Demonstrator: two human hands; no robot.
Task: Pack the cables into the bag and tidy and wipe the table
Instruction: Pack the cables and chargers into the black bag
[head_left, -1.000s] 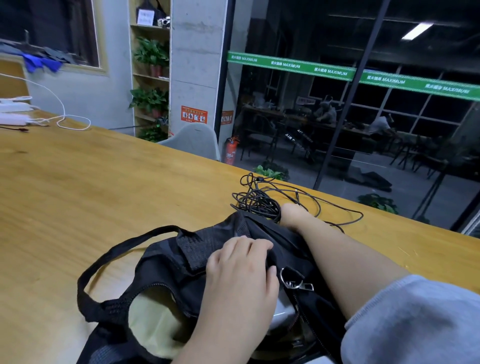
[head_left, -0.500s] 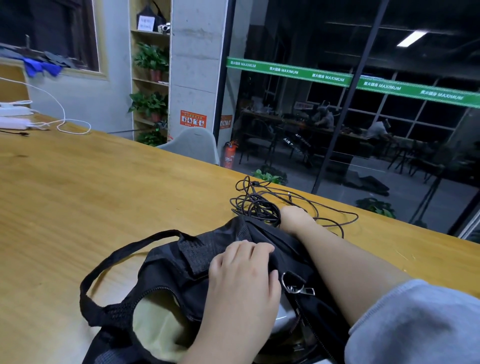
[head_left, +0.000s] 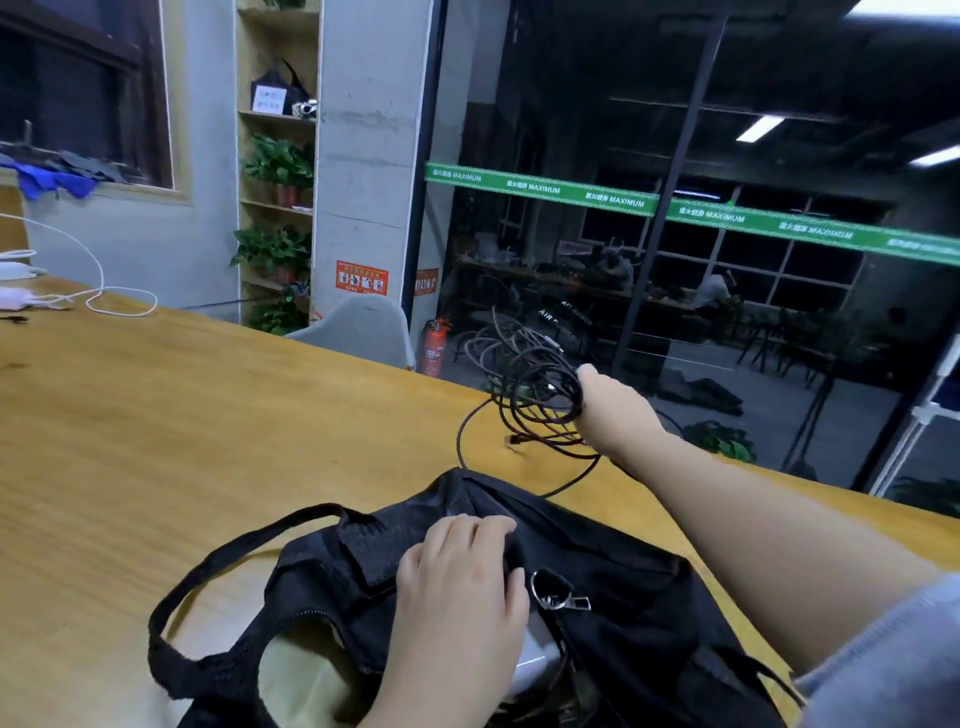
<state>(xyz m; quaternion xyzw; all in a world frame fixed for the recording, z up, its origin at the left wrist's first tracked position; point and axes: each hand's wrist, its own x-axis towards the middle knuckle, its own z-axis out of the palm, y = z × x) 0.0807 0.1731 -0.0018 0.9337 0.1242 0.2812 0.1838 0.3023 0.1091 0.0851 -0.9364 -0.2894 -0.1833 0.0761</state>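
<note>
Cables (head_left: 540, 400), black and tangled into loose loops, are held in the right hand (head_left: 613, 410) right of centre in the frame; the hand is closed around the bundle and raised above the table (head_left: 156, 441). Several loops are blurred. One strand trails down from the bundle and curves to the tabletop just beyond the bag (head_left: 597, 623), and a small plug end hangs near the middle of the loops.

Bag, black fabric, lies in the lower centre of the frame on the wooden table, its mouth open toward the lower left, where a pale lining is seen. A black strap (head_left: 218, 566) loops out to the left on the tabletop. A metal zipper pull (head_left: 558, 597) lies on the bag just right of the left hand.

Left hand (head_left: 462, 597) is laid on the top of the bag with fingers curled over the fabric edge; whether the fabric is actually pinched cannot be told. A grey sleeve (head_left: 893, 670) is seen at the lower right corner.

White cable (head_left: 98, 291) and white chargers are noted on the table at the far left edge of the frame, well apart from the bag. A grey chair (head_left: 358, 327) stands behind the table's far edge, near a red fire extinguisher (head_left: 435, 345).
</note>
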